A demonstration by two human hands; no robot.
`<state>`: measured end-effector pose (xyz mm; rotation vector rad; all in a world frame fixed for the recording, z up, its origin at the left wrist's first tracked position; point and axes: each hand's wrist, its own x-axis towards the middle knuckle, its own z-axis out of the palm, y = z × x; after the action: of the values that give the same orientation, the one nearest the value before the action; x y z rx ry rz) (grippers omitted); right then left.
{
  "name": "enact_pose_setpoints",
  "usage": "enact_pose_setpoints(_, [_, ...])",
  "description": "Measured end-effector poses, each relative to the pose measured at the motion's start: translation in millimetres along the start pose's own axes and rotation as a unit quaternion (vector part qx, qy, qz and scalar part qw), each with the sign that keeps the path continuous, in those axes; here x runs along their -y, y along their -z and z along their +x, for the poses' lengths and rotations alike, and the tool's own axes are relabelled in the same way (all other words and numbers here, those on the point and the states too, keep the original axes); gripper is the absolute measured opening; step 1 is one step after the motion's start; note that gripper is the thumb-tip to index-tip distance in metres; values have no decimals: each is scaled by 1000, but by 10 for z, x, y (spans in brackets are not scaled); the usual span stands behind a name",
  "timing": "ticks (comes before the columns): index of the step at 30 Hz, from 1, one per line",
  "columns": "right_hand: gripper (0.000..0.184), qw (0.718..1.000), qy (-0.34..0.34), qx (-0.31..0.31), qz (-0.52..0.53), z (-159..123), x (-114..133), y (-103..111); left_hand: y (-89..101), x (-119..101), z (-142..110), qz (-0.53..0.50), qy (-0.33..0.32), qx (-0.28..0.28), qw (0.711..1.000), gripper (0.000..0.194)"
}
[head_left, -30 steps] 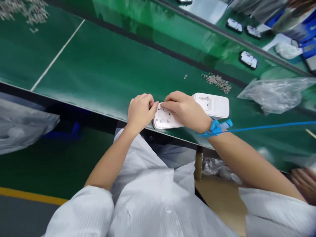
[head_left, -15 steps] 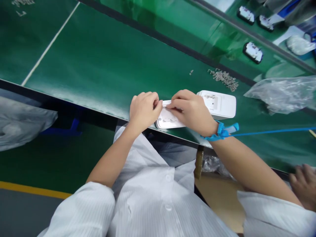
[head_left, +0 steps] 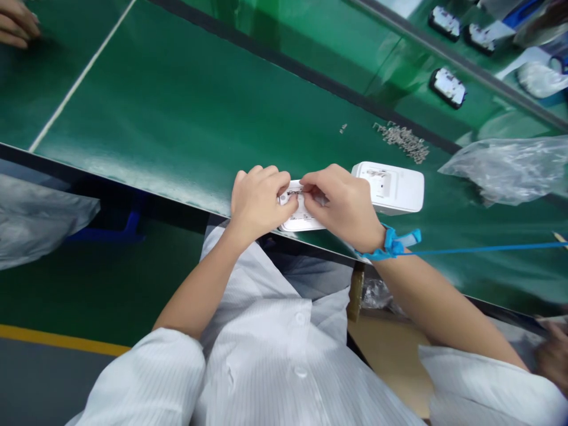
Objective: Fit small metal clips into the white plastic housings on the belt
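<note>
At the bench's near edge lies a white plastic housing (head_left: 304,222), with small metal parts (head_left: 294,191) showing in its recess between my hands. My left hand (head_left: 261,198) is closed over the housing's left end, thumb reaching onto its face. From the right, my right hand (head_left: 344,204) bends over the same housing with fingertips pinched at the recess; what they hold, if anything, is hidden. It wears a blue wrist strap (head_left: 390,242) with a cord. Just beyond the right hand stands a second white housing (head_left: 406,189) with a socket-like recess.
A heap of small metal pieces (head_left: 404,141) lies behind the second housing, with a couple of loose ones (head_left: 343,128) nearby. A clear plastic bag (head_left: 510,171) rests at right. Black-and-white units (head_left: 448,87) sit beyond the rail. Other people's hands (head_left: 16,25) show at the edges.
My left thumb has moved right and inward over the housing, and my right hand has shifted slightly left. More metal shows in the recess. Another person's hand has appeared at upper left.
</note>
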<state>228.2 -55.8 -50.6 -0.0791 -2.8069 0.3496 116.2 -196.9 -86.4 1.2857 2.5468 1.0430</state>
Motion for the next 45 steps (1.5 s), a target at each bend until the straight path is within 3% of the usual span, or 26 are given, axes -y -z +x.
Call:
enact_pose_setpoints(21, [20, 997, 9, -55, -47, -61, 30, -76, 11, -49, 29, -11, 31, 14, 999, 26])
enact_pose_setpoints(34, [22, 998, 17, -48, -34, -92, 11, -91, 33, -66, 35, -15, 46, 29, 998, 25])
enact_pose_setpoints(41, [22, 994, 62, -63, -62, -82, -2, -85, 92, -67, 47, -18, 43, 57, 997, 21])
enact_pose_setpoints(45, [25, 994, 80, -41, -59, -67, -2, -61, 105, -39, 64, -28, 40, 65, 997, 25])
